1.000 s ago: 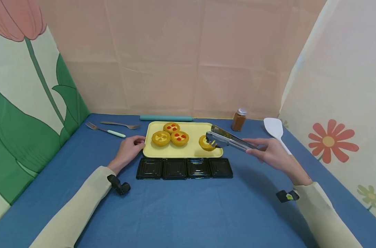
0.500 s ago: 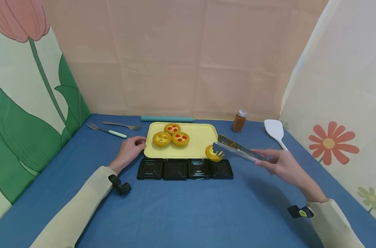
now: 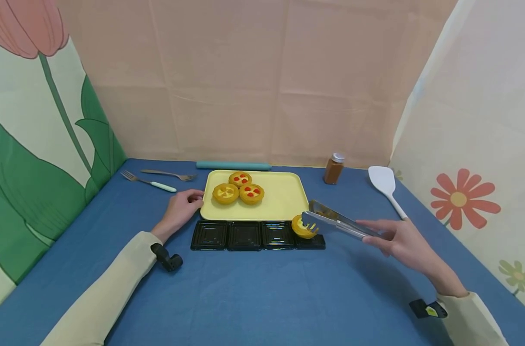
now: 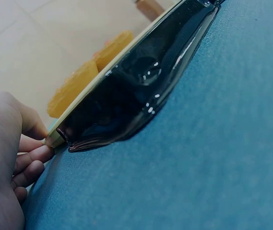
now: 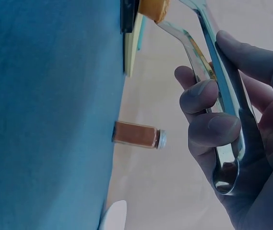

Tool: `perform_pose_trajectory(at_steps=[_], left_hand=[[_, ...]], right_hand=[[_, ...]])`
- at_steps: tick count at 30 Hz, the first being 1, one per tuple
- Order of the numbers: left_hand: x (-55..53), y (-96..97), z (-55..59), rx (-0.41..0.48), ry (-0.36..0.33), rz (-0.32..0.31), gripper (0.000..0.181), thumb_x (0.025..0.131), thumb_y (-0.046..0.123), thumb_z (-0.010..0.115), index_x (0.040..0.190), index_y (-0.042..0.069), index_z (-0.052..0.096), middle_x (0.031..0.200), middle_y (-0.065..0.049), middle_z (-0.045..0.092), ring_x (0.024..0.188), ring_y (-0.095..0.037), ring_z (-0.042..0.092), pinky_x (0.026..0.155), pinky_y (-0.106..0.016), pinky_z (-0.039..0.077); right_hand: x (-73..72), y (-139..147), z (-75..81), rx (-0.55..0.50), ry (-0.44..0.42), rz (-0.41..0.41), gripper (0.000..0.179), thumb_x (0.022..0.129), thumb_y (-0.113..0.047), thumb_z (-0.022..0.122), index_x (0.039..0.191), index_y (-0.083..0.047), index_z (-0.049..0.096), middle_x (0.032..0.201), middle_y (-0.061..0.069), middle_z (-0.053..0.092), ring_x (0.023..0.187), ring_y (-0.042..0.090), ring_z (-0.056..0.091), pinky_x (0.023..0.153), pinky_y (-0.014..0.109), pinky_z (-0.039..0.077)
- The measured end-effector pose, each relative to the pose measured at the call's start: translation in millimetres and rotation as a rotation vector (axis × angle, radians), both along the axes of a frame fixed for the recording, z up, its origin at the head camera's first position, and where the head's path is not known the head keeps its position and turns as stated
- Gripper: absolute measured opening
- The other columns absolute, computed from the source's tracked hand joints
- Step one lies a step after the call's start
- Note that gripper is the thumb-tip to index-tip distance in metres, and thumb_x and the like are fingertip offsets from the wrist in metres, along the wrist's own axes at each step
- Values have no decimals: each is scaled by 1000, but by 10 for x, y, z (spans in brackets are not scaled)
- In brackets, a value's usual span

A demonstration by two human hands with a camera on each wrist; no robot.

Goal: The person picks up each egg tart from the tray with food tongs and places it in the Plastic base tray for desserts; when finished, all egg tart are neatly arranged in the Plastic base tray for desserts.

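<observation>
My right hand grips metal tongs, thumb on one arm and fingers curled round the other in the right wrist view. The tongs' tips hold an egg tart over the rightmost compartment of a black four-part tray. Behind it lies a yellow tray with three tarts on its left half: a plain yellow one and two with red pieces, one nearer and one farther back. My left hand pinches the yellow tray's left edge between thumb and fingers.
Two forks, one with a pale green handle and one metal, lie at the left. A teal roll lies behind the tray. A brown-filled jar and a white spatula are at the right.
My right hand has moved right and toward me with the tongs, carrying the egg tart from the yellow tray's right end to over the black tray. My left hand has stayed in place.
</observation>
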State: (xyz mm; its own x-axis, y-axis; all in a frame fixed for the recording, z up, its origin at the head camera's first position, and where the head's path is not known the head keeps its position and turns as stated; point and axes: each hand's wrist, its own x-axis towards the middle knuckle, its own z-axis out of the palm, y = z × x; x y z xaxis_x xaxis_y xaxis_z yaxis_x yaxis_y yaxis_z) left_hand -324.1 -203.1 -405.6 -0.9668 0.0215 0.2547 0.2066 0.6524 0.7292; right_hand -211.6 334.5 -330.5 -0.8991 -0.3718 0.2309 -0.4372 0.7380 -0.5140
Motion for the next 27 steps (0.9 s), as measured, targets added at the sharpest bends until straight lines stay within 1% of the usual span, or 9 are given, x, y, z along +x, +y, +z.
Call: perform_pose_trajectory(at_steps=[4, 6, 9, 11, 14, 17, 19, 25, 27], left_hand=[[8, 2, 4, 2, -7, 1, 38, 98, 14, 55, 131, -1, 64, 113, -17, 67, 99, -30, 59, 85, -43, 45], [6, 6, 7, 0, -9, 0, 38, 98, 14, 54, 132, -1, 64, 114, -17, 67, 100, -30, 59, 85, -43, 45], [-1, 6, 12, -2, -7, 0, 39, 98, 14, 54, 132, -1, 64, 114, -17, 67, 99, -30, 59, 85, -43, 45], [-7, 6, 13, -5, -3, 0, 39, 98, 14, 54, 132, -2, 64, 113, -17, 67, 99, -30, 59, 84, -43, 45], [-12, 5, 9, -8, -2, 1, 39, 98, 14, 54, 132, -2, 64, 113, -17, 67, 98, -29, 59, 84, -43, 45], [-14, 5, 0, -12, -2, 2, 39, 98, 14, 54, 132, -2, 64, 114, -17, 67, 98, -29, 59, 84, -43, 46], [-13, 4, -5, -13, -1, 4, 39, 98, 14, 55, 132, -2, 64, 114, -17, 67, 98, -29, 60, 84, -43, 46], [-5, 4, -3, -13, -1, 7, 39, 98, 15, 54, 132, -2, 64, 114, -17, 67, 98, -30, 60, 84, -43, 46], [-4, 2, -2, -14, 1, 8, 39, 98, 14, 54, 132, -2, 64, 114, -17, 67, 98, -30, 60, 84, -44, 46]], right_hand=[[7, -1, -29, 19, -12, -23, 43, 93, -35, 74, 134, -24, 69, 60, -5, 52, 44, 14, 47, 40, 29, 31], [3, 4, -45, 17, -25, -27, 43, 93, -35, 74, 134, -24, 68, 63, -5, 54, 44, 14, 47, 40, 29, 30], [-4, 21, -65, 3, -47, -28, 44, 93, -35, 74, 135, -22, 68, 78, -4, 65, 45, 16, 48, 41, 29, 31], [-6, 33, -72, -8, -67, -31, 45, 92, -35, 74, 135, -21, 68, 96, -2, 70, 45, 18, 50, 42, 29, 32], [-4, 49, -72, -12, -85, -44, 46, 92, -37, 75, 135, -22, 68, 111, 5, 72, 49, 20, 55, 43, 30, 34], [-5, 60, -67, -13, -95, -54, 46, 91, -39, 75, 134, -22, 69, 117, 11, 71, 55, 22, 62, 44, 30, 36], [-7, 64, -61, -15, -99, -49, 46, 92, -38, 75, 134, -21, 69, 118, 12, 71, 59, 22, 65, 46, 29, 38], [-27, 58, -6, -44, -107, -27, 47, 93, -34, 74, 137, -18, 66, 120, 11, 70, 67, 24, 68, 54, 30, 48], [-34, 38, 28, -45, -104, -42, 48, 93, -35, 74, 138, -19, 65, 118, 10, 70, 65, 26, 67, 54, 30, 46]])
